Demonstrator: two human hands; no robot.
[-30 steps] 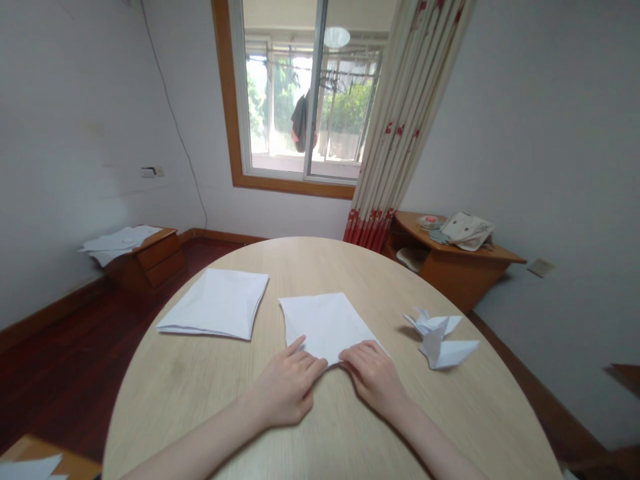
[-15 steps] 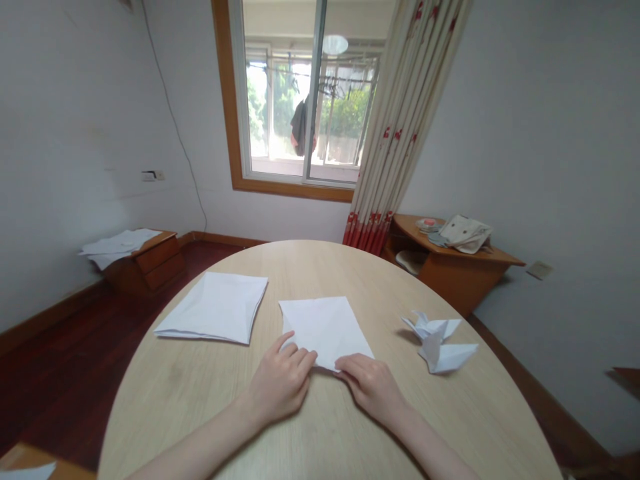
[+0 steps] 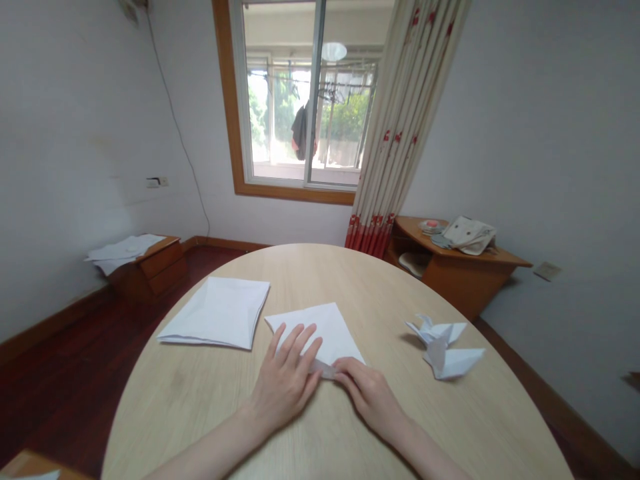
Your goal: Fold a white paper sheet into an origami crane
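Note:
A white sheet of paper (image 3: 325, 323) lies on the round table in front of me, its near edge raised in a narrow strip between my hands. My left hand (image 3: 285, 370) rests over the paper's left side with its fingers spread out, the thumb by the near edge. At the near right part of the sheet, my right hand (image 3: 367, 390) pinches the edge between thumb and curled fingers. Part of the near edge is hidden under the hands.
A stack of white square paper (image 3: 215, 313) lies at the left of the round table (image 3: 200, 413). Two folded paper cranes (image 3: 453, 360) stand on the right. Beyond are a small cabinet (image 3: 163, 263), a corner desk (image 3: 450, 283) and a curtain (image 3: 385, 153).
My left hand's fingers have uncurled and spread over the paper. The sheet has turned a little, and its near edge now stands up. The right hand keeps its pinch.

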